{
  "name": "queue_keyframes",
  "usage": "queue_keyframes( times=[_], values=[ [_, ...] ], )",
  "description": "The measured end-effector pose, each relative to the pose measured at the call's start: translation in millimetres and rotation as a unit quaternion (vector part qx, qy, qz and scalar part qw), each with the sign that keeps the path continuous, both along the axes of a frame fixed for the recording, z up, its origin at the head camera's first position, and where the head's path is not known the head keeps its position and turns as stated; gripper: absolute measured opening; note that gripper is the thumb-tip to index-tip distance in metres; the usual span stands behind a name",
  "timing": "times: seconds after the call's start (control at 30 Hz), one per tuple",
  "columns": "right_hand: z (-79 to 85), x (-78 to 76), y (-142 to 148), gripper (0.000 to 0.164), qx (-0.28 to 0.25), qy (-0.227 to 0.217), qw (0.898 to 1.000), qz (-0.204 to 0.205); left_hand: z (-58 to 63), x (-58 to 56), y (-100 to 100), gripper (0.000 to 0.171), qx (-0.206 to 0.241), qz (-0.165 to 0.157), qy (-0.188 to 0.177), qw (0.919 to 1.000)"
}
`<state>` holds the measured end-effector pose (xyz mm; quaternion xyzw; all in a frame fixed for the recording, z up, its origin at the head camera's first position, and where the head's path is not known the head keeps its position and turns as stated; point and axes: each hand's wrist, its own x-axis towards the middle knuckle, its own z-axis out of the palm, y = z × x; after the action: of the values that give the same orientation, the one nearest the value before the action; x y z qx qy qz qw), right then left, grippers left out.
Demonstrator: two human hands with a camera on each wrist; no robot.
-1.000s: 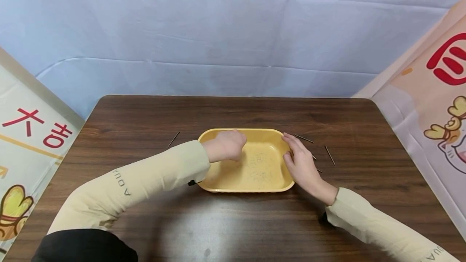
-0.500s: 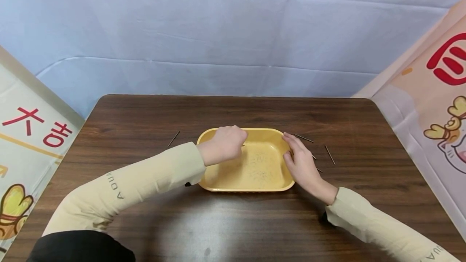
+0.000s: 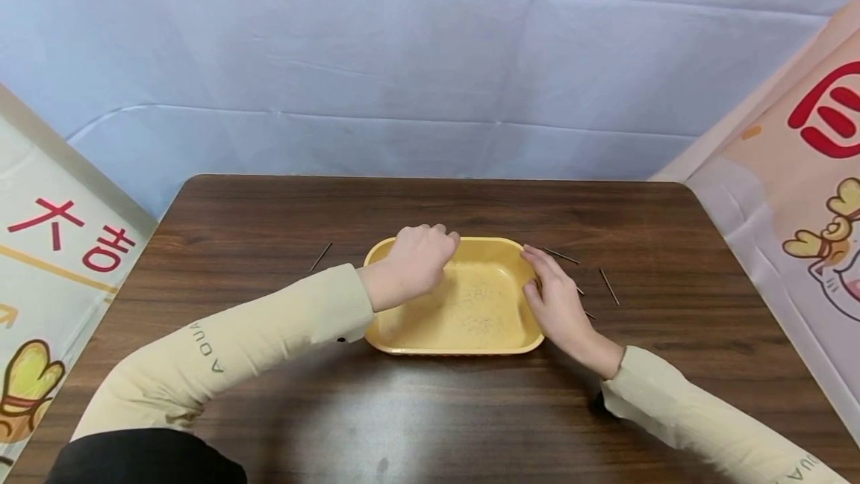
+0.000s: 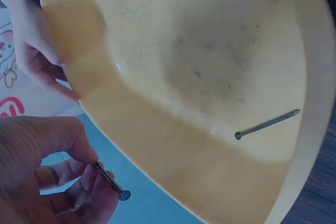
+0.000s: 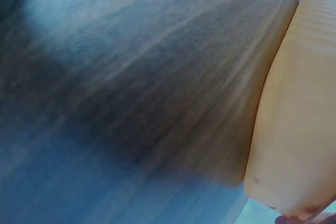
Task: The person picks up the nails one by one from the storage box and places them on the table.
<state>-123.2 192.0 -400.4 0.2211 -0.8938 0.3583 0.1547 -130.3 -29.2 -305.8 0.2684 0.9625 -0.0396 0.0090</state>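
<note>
My left hand (image 3: 419,260) is over the left part of a yellow plastic basin (image 3: 493,275). In the left wrist view its thumb and fingers pinch a metal nail (image 4: 111,181), with the flat head pointing away from the fingertips. Another nail (image 4: 268,124) lies on the basin floor; in the head view it does not show. My right hand (image 3: 561,305) holds the basin's right end, thumb over the rim and fingers along the outside. The right wrist view shows the basin's outer wall (image 5: 294,114) with fingertips (image 5: 289,219) at its lower edge.
Several nails lie on the brown wooden table (image 3: 430,409) to the right of the basin, among them one nail (image 3: 608,287) farthest out. One more nail (image 3: 320,257) lies to the left. A pale cloth (image 3: 376,73) hangs behind the table.
My left hand has risen out of the basin and shifted toward its far rim, its fingers turning upward. My right hand and the basin have stayed in place.
</note>
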Motion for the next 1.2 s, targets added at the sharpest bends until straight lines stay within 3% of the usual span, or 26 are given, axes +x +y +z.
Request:
queue_keyframes(
  times=[0.27,0.53,0.83,1.2],
  values=[
    [-0.7,0.3,0.2,0.041,0.003,-0.003,1.000,-0.002,-2.3,0.6,-3.0,0.016,-0.010,-0.009,0.046,0.9989],
    [-1.0,0.2,0.5,0.041,0.001,-0.001,1.000,-0.002,-4.9,-0.8,-11.6,0.016,-0.003,-0.031,0.118,0.9925],
    [-1.6,0.3,0.9,0.041,0.001,-0.002,1.000,0.000,-13.2,-3.7,-21.9,0.018,0.018,-0.100,0.218,0.9705],
    [-0.9,-0.4,0.1,0.041,-0.001,-0.002,1.000,-0.002,-15.2,-10.0,-31.0,0.018,0.019,-0.136,0.289,0.9476]
  ],
)
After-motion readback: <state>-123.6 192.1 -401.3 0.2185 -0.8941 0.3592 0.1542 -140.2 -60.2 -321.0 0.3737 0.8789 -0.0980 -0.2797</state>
